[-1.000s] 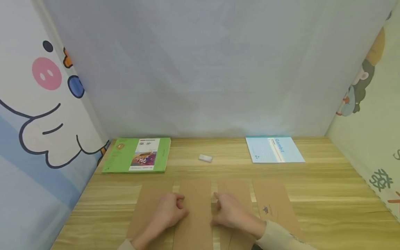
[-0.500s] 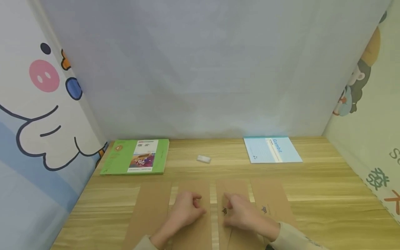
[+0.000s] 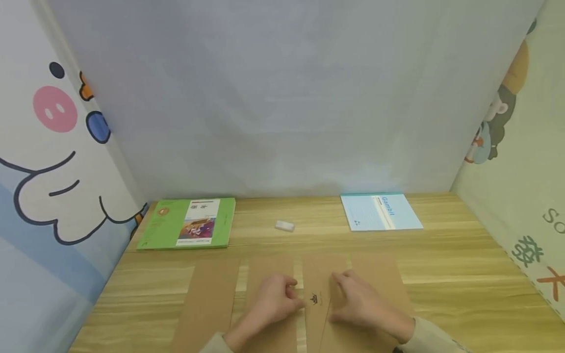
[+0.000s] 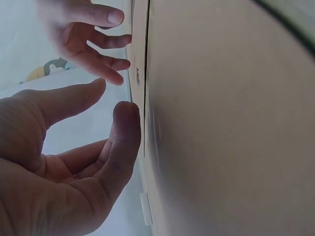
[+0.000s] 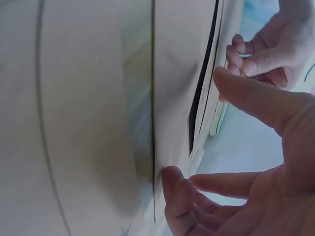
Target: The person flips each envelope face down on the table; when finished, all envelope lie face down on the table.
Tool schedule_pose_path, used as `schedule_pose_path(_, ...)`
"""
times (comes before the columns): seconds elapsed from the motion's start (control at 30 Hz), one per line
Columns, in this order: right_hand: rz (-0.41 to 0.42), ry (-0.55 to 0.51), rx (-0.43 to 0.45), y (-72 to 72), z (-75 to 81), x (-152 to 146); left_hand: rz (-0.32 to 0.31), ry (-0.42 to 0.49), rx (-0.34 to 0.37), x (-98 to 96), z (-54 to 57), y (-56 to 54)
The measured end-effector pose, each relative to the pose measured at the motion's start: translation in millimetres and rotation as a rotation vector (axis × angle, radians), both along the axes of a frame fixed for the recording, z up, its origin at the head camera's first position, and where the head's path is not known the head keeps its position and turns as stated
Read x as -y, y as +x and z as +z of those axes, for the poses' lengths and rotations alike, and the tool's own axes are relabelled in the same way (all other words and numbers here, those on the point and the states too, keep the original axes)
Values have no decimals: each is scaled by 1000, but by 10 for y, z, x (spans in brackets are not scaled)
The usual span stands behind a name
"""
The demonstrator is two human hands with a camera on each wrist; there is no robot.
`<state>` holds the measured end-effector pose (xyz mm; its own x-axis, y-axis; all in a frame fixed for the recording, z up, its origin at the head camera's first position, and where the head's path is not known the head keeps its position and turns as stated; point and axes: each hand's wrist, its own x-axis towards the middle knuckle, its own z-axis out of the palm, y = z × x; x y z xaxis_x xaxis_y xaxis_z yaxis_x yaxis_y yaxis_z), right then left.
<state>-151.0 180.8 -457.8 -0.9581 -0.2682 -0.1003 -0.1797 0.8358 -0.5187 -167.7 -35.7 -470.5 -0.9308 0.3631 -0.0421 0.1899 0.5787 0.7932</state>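
Several long brown kraft-paper pieces lie side by side on the table in the head view. My left hand (image 3: 275, 299) hangs loosely curved over the second piece from the left (image 3: 270, 264), its thumb and fingers apart with nothing between them. Its fingertips come close to the brown surface in the left wrist view. Further right, my right hand (image 3: 362, 304) overlaps the third piece (image 3: 314, 321), which bears a small crown print and a slanting line, and the fourth piece (image 3: 385, 272). In the right wrist view, its fingertips (image 5: 172, 176) are right at a piece's surface, fingers spread.
On the wood table (image 3: 454, 274), a green book (image 3: 165, 228) lies at the back left and a light blue Gambit notebook (image 3: 375, 213) at the back right. Between them lies a small white eraser-like block (image 3: 284, 225). A pale curtain (image 3: 282, 98) rises behind.
Both hands have moved right across the brown pieces. The right hand has uncovered the third piece's crown print and now hides the fourth's. The head view has shifted slightly.
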Motion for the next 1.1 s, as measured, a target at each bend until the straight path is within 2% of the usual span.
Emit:
schedule_pose_path(0.23, -56, 31, 24, -9, 6, -86, -30, -15, 19, -139, -1, 36)
schedule_pose_path(0.47, -79, 30, 42, -28, 32, -145, -1, -38, 25, -198, 27, 54)
schedule_pose_path(0.67, -90, 6, 95, -69, 40, -178, 16, -23, 94, -227, 28, 57)
schedule_pose_path(0.83, -92, -8, 88, -84, 38, -161, 4, -15, 121, -235, 19, 48)
schedule_pose_path(1.03, -108, -20, 81, -100, 42, -131, 0, -88, 81, -250, -4, 39)
schedule_pose_path(1.1, -118, -16, 92, -109, 48, -128, -2, -85, 80, -254, -9, 39)
